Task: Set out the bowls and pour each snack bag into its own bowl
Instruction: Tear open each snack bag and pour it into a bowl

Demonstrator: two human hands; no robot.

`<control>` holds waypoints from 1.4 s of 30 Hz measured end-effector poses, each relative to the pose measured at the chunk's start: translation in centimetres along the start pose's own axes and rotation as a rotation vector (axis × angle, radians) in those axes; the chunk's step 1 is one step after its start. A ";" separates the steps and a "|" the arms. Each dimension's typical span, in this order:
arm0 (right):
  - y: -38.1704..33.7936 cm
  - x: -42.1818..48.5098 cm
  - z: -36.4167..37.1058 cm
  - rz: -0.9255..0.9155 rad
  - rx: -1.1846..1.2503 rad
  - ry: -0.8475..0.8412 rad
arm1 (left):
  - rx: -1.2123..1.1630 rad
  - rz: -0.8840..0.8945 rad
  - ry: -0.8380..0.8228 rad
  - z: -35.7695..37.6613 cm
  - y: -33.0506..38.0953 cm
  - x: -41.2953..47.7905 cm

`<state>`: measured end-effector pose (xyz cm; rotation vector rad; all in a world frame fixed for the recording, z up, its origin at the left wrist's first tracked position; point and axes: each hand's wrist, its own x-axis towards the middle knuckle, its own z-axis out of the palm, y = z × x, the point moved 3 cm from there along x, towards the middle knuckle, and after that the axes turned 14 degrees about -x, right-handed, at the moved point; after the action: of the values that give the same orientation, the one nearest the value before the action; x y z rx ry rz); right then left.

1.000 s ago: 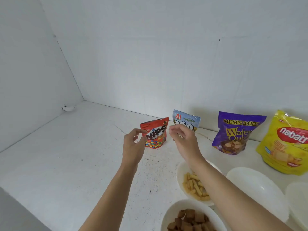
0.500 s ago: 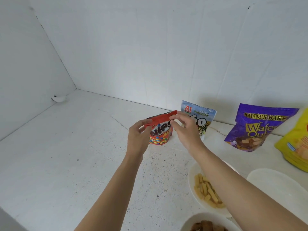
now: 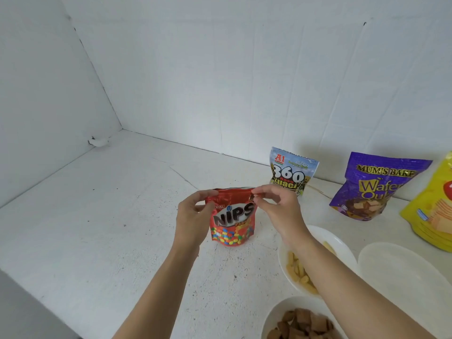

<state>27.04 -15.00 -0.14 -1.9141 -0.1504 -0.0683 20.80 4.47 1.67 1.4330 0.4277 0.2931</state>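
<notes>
White walls box in a white, speckled tabletop (image 3: 97,216), and the Nips bag (image 3: 232,221) stands upright dead centre, long axis vertical. Left hand (image 3: 193,216) pinches its top left corner, right hand (image 3: 276,206) the top right corner, equally near. Looks like a tear across is coming; the empty bowl (image 3: 401,270) waits well right.

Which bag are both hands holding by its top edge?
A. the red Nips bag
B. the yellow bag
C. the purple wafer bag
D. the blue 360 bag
A: the left hand and right hand each pinch a top corner of the red Nips bag; the other bags stand untouched by the wall.
</notes>
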 end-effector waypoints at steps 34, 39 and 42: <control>-5.7 -9.5 4.8 -0.377 -0.345 -0.246 | 0.279 0.360 -0.082 -9.0 -0.5 -8.5; -5.7 -9.4 5.4 -0.445 -0.453 -0.234 | 0.311 0.432 -0.098 -9.2 -0.3 -8.7; -6.1 -9.5 5.7 -0.442 -0.476 -0.230 | 0.368 0.477 -0.121 -9.2 -0.2 -8.7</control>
<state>16.64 -8.27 2.43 -2.3256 -0.7698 -0.1941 8.84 8.77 1.65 1.8994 0.0307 0.5266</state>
